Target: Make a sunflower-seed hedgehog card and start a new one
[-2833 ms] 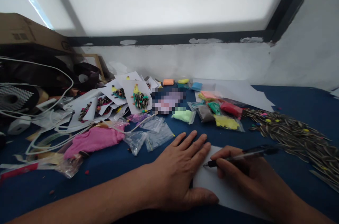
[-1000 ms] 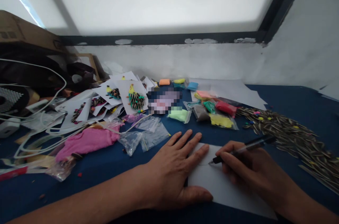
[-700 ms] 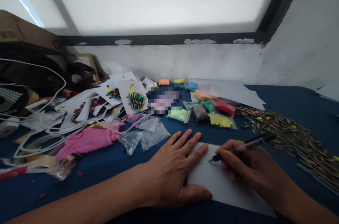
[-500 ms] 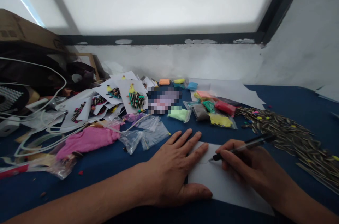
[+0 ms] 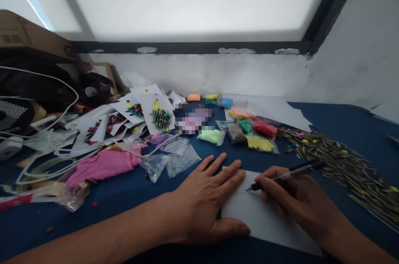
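Observation:
A white sheet of paper (image 5: pixel 264 224) lies on the blue tabletop in front of me. My left hand (image 5: pixel 208 199) rests flat with fingers spread, its thumb and fingers over the sheet's left side. Between the thumb and fingers of my right hand (image 5: pixel 289 197) is a black pen (image 5: pixel 282 175), its tip at the paper. A faint drawn line shows just left of the tip. The right hand hides the sheet's right part. Beyond the hands sit bags of coloured clay, among them a yellow one (image 5: pixel 260 143) and a pale green one (image 5: pixel 211 135).
Striped sunflower seeds (image 5: pixel 346 168) spread at the right. Bird pictures made with seeds (image 5: pixel 160 116) are piled at the back left. Pink clay (image 5: pixel 104 166), clear plastic bags (image 5: pixel 181 158) and white cables (image 5: pixel 31 168) lie to the left. White sheets (image 5: pixel 277 108) rest by the wall.
Almost nothing differs. The fingers of my left hand have shifted very slightly, and the pen tip stays at nearly the same spot on the paper.

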`<state>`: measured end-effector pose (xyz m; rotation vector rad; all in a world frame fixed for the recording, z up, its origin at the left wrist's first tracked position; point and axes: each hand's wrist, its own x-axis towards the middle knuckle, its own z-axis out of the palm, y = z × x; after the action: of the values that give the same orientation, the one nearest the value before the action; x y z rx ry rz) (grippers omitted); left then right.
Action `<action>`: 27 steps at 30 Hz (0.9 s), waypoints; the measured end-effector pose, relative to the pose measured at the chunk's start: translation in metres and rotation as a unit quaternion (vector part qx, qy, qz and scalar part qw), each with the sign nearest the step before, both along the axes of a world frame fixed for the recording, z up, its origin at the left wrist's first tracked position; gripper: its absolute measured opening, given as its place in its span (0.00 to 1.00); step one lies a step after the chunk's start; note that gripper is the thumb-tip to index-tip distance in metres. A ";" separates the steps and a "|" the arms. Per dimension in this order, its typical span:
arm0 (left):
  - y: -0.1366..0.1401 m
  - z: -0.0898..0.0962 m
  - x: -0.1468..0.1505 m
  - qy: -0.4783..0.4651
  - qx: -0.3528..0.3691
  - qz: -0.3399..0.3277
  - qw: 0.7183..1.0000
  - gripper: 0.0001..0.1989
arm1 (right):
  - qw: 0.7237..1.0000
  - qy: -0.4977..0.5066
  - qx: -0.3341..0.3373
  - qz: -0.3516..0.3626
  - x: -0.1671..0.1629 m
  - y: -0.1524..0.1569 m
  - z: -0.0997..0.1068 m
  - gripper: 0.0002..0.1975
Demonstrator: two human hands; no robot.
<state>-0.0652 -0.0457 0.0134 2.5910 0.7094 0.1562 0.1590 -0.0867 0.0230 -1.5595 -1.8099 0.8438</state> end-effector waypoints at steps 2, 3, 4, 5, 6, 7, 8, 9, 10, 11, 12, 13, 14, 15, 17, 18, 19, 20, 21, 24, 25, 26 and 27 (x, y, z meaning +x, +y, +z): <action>0.000 0.000 0.000 -0.001 0.003 -0.003 1.000 0.44 | 1.000 -0.003 0.006 0.002 0.001 -0.001 -0.002 0.25; 0.000 0.000 0.000 -0.002 0.005 -0.003 1.000 0.43 | 1.000 -0.005 0.009 0.002 0.001 -0.001 -0.003 0.26; 0.000 -0.001 0.000 -0.004 0.009 -0.002 1.000 0.43 | 1.000 -0.007 0.011 0.001 0.002 -0.001 -0.004 0.26; -0.001 -0.001 -0.001 -0.007 0.011 0.000 1.000 0.43 | 1.000 -0.007 0.014 -0.004 0.003 -0.002 -0.005 0.27; -0.001 -0.001 -0.001 -0.008 0.013 0.000 1.000 0.43 | 1.000 -0.007 0.017 -0.009 0.003 -0.002 -0.005 0.27; -0.001 -0.001 -0.001 -0.010 0.014 0.000 1.000 0.43 | 1.000 -0.008 0.018 -0.010 0.004 -0.001 -0.005 0.27; -0.001 -0.001 -0.001 -0.010 0.014 0.001 1.000 0.43 | 1.000 -0.011 0.016 -0.010 0.004 -0.001 -0.005 0.27; -0.001 -0.001 -0.001 -0.010 0.013 0.001 1.000 0.43 | 1.000 -0.017 0.011 -0.006 0.004 -0.001 -0.005 0.27; -0.001 -0.001 -0.001 -0.010 0.011 0.001 1.000 0.43 | 1.000 -0.020 0.008 -0.004 0.004 0.000 -0.004 0.27; -0.001 -0.001 -0.001 -0.008 0.008 -0.001 1.000 0.43 | 1.000 -0.021 0.008 -0.005 0.004 0.000 -0.004 0.27; -0.001 0.000 -0.001 -0.007 0.006 0.001 1.000 0.44 | 1.000 -0.018 0.010 -0.009 0.004 0.000 -0.005 0.28; -0.001 0.000 -0.001 -0.007 0.005 0.001 1.000 0.44 | 1.000 -0.014 0.013 -0.015 0.004 0.000 -0.005 0.28; -0.001 0.000 -0.001 -0.008 0.005 0.000 1.000 0.43 | 1.000 -0.009 0.016 -0.022 0.004 -0.001 -0.006 0.28; -0.001 0.000 -0.001 -0.009 0.006 -0.001 1.000 0.43 | 0.999 -0.007 0.017 -0.026 0.004 -0.001 -0.007 0.28; 0.000 -0.001 -0.001 -0.013 0.009 -0.004 1.000 0.43 | 1.000 -0.012 0.009 -0.027 0.005 -0.001 -0.007 0.27; 0.000 -0.001 -0.001 -0.013 0.010 -0.005 1.000 0.43 | 0.999 -0.015 0.006 -0.027 0.005 -0.002 -0.007 0.27; 0.000 -0.001 -0.001 -0.013 0.009 -0.006 1.000 0.43 | 0.999 -0.018 0.006 -0.029 0.005 -0.002 -0.007 0.27; 0.000 -0.001 -0.001 -0.011 0.010 -0.006 1.000 0.44 | 0.999 -0.019 0.007 -0.030 0.005 -0.002 -0.007 0.27; -0.001 -0.001 -0.001 -0.011 0.010 -0.005 1.000 0.43 | 0.999 -0.021 0.007 -0.030 0.005 -0.002 -0.006 0.27; -0.002 0.000 -0.001 -0.014 0.015 0.000 1.000 0.42 | 0.999 -0.011 0.012 -0.033 0.005 -0.002 -0.008 0.26; -0.003 0.001 -0.001 -0.015 0.016 0.002 1.000 0.42 | 0.999 -0.006 0.016 -0.035 0.005 -0.002 -0.009 0.26; -0.004 0.002 -0.001 -0.015 0.016 0.004 1.000 0.42 | 0.999 -0.002 0.019 -0.036 0.005 -0.002 -0.010 0.26; -0.004 0.003 -0.002 -0.014 0.016 0.005 1.000 0.42 | 0.999 0.001 0.024 -0.039 0.005 -0.003 -0.011 0.26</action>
<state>-0.0667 -0.0497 0.0166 2.6108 0.7153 0.2086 0.1642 -0.0895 0.0118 -1.5876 -1.7430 0.7601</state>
